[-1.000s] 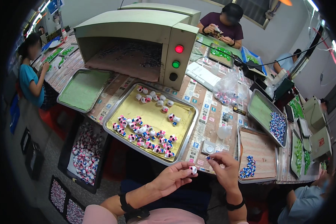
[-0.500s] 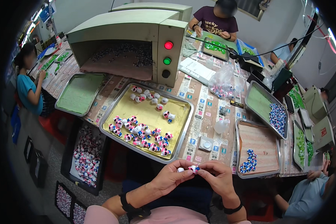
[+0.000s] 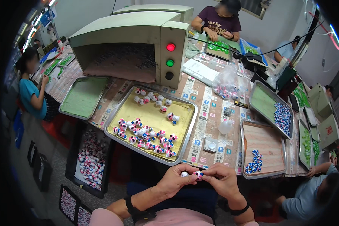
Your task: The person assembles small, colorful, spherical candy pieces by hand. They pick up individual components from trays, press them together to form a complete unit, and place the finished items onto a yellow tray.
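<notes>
Close to my body, in front of the table edge, both hands meet at the fingertips. My left hand (image 3: pixel 171 181) pinches a small painted toy figure (image 3: pixel 199 174) in pink, white and dark blue. A white rounded piece (image 3: pixel 184 174) also sits in its fingers. Thumb and fingers of my right hand (image 3: pixel 224 181) close on the figure's other side. Just beyond lies a metal tray (image 3: pixel 194 122) lined with yellow cloth. White round pieces (image 3: pixel 168 102) stand at its far side, and assembled pink, white and blue figures (image 3: pixel 141 132) crowd its near half.
An oven-like machine (image 3: pixel 120 28) with lit buttons stands behind the tray. On the right are a tray with blue-and-white pieces (image 3: pixel 253 162), a tilted green-lined tray (image 3: pixel 265 100), a plastic bottle (image 3: pixel 225 127) and a bag of parts (image 3: pixel 226 84). A black crate (image 3: pixel 91 162) sits lower left. Co-workers sit around.
The figure between my fingertips has turned so that more of its pink and dark marks show. My view has shifted slightly. The co-worker across the table has lowered a hand toward the green pieces.
</notes>
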Demonstrator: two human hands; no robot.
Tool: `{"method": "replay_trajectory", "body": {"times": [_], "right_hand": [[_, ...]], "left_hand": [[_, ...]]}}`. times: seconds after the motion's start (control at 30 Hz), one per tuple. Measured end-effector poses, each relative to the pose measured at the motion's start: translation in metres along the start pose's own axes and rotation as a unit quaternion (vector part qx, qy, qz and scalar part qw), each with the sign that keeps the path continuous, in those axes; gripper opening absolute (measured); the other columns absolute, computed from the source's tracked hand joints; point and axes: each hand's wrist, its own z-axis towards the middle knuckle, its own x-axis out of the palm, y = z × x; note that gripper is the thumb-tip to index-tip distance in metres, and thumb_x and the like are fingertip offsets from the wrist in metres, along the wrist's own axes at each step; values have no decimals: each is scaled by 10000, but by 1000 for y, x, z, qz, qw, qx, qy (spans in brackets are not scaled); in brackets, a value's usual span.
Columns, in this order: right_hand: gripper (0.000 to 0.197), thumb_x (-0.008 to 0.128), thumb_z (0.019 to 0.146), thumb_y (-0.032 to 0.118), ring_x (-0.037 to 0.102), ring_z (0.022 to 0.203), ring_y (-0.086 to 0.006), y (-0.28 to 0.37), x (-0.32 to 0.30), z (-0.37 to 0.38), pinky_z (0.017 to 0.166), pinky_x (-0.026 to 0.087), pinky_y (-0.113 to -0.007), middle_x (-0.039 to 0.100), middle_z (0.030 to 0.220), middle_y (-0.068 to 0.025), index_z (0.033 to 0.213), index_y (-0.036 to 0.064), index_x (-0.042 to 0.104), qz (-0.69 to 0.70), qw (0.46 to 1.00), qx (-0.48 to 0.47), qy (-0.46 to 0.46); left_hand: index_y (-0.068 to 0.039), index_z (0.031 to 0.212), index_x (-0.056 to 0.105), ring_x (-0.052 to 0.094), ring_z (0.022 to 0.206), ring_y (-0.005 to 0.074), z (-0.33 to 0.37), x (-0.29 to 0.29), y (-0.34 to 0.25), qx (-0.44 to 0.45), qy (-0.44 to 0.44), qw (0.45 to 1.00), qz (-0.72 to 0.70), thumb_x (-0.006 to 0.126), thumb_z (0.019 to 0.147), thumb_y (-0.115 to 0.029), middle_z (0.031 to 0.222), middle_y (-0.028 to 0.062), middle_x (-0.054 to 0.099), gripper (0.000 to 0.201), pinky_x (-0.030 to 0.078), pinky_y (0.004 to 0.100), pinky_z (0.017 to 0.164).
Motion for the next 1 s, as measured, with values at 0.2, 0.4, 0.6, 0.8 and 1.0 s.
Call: {"method": "replay_trajectory", "body": {"times": [0.2,0.4,0.6,0.8,1.0], "right_hand": [[180,751,779,28,642,763,-135,1,2,2,643,493,-233,684,854,-93,958,18,725,-20,999,-31,3],[149,716,800,24,638,796,-163,8,-30,2,688,493,-254,686,892,-107,947,5,711,-109,985,-69,-118],[101,681,826,12,572,730,-114,-16,-74,-16,627,441,-234,653,851,-71,920,-24,694,-143,960,-47,-234],[115,669,817,12,633,781,-160,-31,-127,-32,646,492,-258,672,908,-95,926,-10,696,-245,907,-12,-342],[165,668,764,10,619,892,-274,-51,-157,-38,762,493,-347,665,938,-134,924,20,703,-365,872,25,-326]], "left_hand": [[-22,1129,596,530,748,44,-10,6,-14,28,-6,993,112,630,927,-124,931,2,622,229,428,176,640],[-43,1057,672,507,734,46,-19,-22,-61,298,-177,830,437,683,869,-108,926,1,636,199,412,199,643],[-26,981,664,615,821,257,-2,-56,-95,337,-268,644,632,708,795,-98,934,120,651,204,485,326,705],[-22,953,674,623,837,282,1,-66,-89,350,-274,608,658,712,753,-53,939,120,607,206,495,354,728],[-9,994,548,452,773,128,-7,-35,-88,373,-222,690,579,526,779,94,917,62,446,240,394,247,660]]}}
